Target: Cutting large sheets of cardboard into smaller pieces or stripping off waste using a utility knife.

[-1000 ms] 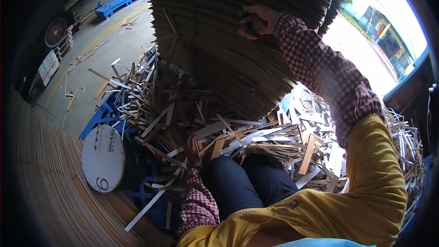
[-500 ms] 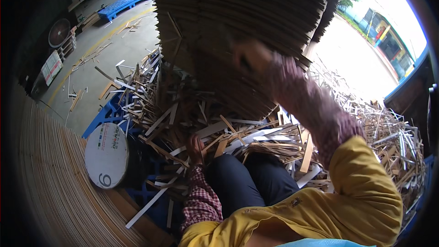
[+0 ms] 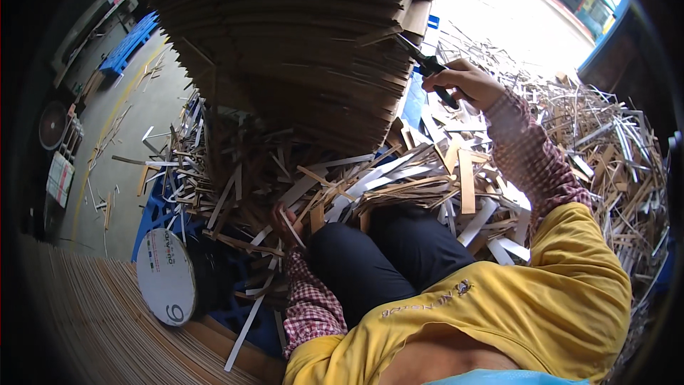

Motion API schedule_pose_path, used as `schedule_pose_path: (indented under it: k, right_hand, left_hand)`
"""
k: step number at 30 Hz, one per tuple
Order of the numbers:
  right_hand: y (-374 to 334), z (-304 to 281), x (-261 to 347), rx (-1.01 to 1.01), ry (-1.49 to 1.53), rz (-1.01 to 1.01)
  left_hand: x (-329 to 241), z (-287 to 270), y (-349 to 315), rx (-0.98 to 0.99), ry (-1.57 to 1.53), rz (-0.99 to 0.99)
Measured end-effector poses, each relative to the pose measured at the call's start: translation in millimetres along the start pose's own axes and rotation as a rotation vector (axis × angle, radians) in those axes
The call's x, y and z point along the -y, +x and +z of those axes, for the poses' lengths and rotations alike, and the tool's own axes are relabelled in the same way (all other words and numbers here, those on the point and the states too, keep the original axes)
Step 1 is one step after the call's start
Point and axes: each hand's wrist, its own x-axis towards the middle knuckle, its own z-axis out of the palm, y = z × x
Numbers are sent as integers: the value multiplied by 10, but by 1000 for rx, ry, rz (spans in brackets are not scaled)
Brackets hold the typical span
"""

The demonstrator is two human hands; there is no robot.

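Note:
Raised at the right edge of a tall dark stack of cardboard sheets [image 3: 285, 50], my right hand [image 3: 470, 84] grips black-handled scissors [image 3: 433, 68]. Their blades point up and left at the stack's ragged edge, where a brown strip [image 3: 379, 34] sticks out. My left hand [image 3: 285, 227] is low beside my left knee, fingers curled, with a thin pale strip [image 3: 292, 228] across them. Shadow partly hides those fingers. Brown and white cardboard offcuts [image 3: 399, 178] lie heaped between my knees and the stack.
A round white-ended drum [image 3: 167, 276] lies on its side at my left, by a blue pallet [image 3: 153, 214] and stacked cardboard sheets [image 3: 85, 306]. More offcuts [image 3: 605, 164] pile up on the right. A fan [image 3: 53, 125] and another blue pallet [image 3: 130, 44] stand farther left.
My right hand, blurred before in front of the stack, has moved right to its edge, and the scissors now show clearly. The whole view has shifted; my left hand stays beside the knee.

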Motion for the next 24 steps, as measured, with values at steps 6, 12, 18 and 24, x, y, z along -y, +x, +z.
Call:
schedule_pose_path:
  k: [6, 12, 18, 24]
  right_hand:
    - [55, -124, 41, 178, -404, -22]
    - [110, -175, -160, 16, -121, -70]
    - [87, -21, 33, 17, -166, -154]
    - [452, 42, 105, 53, 197, 4]
  left_hand:
    - [-291, 142, 40, 14, -178, -117]
    - [377, 46, -84, -20, -43, -97]
    - [81, 208, -45, -29, 155, 36]
    - [229, 141, -110, -96, -174, -62]
